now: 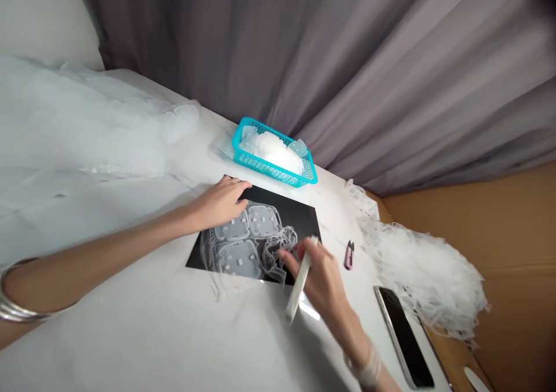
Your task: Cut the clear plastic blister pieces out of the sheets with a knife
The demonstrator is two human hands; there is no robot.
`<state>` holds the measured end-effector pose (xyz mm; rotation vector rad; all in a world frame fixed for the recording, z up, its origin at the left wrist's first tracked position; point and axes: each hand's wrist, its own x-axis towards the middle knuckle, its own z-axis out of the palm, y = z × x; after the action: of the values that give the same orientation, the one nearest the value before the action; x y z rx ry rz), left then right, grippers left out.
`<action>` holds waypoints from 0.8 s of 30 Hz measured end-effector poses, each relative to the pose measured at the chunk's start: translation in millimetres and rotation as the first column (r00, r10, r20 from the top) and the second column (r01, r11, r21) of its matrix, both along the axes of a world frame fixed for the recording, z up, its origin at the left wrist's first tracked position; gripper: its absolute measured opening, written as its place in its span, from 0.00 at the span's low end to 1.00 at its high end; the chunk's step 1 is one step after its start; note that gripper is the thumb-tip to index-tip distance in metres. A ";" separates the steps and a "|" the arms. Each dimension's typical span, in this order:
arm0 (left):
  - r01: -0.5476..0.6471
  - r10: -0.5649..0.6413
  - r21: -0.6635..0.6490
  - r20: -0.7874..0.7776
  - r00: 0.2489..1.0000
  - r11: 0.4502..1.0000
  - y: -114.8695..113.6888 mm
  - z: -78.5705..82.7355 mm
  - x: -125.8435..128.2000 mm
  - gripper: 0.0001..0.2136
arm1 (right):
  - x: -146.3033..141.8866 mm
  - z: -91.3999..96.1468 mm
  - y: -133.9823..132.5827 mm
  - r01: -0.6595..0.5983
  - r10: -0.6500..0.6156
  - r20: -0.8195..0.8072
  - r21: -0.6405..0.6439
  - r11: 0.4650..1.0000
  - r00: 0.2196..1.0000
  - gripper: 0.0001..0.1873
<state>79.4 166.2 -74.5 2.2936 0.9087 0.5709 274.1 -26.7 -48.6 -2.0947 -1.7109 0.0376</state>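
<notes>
My left hand (223,202) rests on the far left part of a black mat (299,207), fingers stretched out and thumb apart, beside a sheet of translucent moulded plastic pieces (238,257). The pieces are rounded panels with small raised studs. In my right hand (321,276) is a white stick-like tool (297,290), slanting across the fingers; its working end is hidden. The right fingertips are close to a tangle of clear plastic trimmings (278,247) on the mat. Whether they touch it I cannot tell.
Behind the mat stands a turquoise basket (278,175) of white, translucent pieces. Pink snips (349,256) and a phone (403,337) lie to the right, near a heap of stringy plastic offcuts (430,270). A large translucent plastic pile (87,125) covers the left; a grey curtain (243,44) hangs behind.
</notes>
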 end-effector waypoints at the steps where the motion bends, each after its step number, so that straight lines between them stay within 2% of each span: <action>1: 0.010 -0.010 0.014 -0.002 1.000 1.000 1.5 -3.0 2.5 0.21 | -7.9 -6.3 -14.2 -0.017 0.017 0.039 -0.001 1.000 0.999 0.20; 4: 0.075 -0.075 0.017 0.022 0.997 0.997 6.1 -5.8 18.8 0.22 | -23.3 -17.1 -31.2 -0.075 0.075 0.027 -0.002 0.997 0.997 0.14; 6: 0.169 -0.169 0.023 0.033 0.985 0.985 6.7 -3.1 37.0 0.22 | -25.7 -19.4 -29.1 -0.112 0.113 -0.058 0.018 0.994 0.992 0.11; 8: 0.273 -0.274 0.016 0.037 0.961 0.962 4.5 0.8 57.3 0.20 | -21.8 -19.4 -25.3 -0.124 0.131 -0.136 0.061 0.990 0.982 0.13; 12: 0.371 -0.370 -0.023 0.037 0.928 0.928 -0.3 4.8 87.6 0.04 | 2.6 -13.2 -27.2 -0.061 0.081 -0.158 0.128 0.990 0.984 0.15; 13: 0.371 -0.370 -0.032 0.037 0.928 0.928 -0.5 4.7 91.6 0.02 | 11.5 -10.1 -30.0 -0.038 0.057 -0.138 0.140 0.989 0.989 0.14; 15: 0.355 -0.354 -0.051 0.032 0.935 0.933 0.1 4.1 96.8 0.06 | 31.5 -2.5 -36.9 -0.006 0.017 -0.061 0.165 0.986 0.998 0.12; 19: 0.279 -0.277 -0.081 0.033 0.960 0.957 -2.9 3.8 108.6 0.06 | 77.7 8.3 -46.1 -0.062 0.046 0.100 0.161 0.985 0.994 0.13; 21: 0.223 -0.220 -0.085 0.044 0.975 0.971 -8.4 3.5 119.4 0.08 | 101.6 6.5 -41.7 -0.064 0.047 0.109 0.155 0.986 0.993 0.13; 24: 0.146 -0.142 -0.065 0.060 0.988 0.987 -16.2 2.6 137.6 0.11 | 133.5 -3.9 -21.0 0.006 -0.017 0.057 0.195 0.981 0.998 0.09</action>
<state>217.0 149.9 -71.9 2.2473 0.7180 0.5288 407.6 -47.8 -52.5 -1.9789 -1.6634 -0.1890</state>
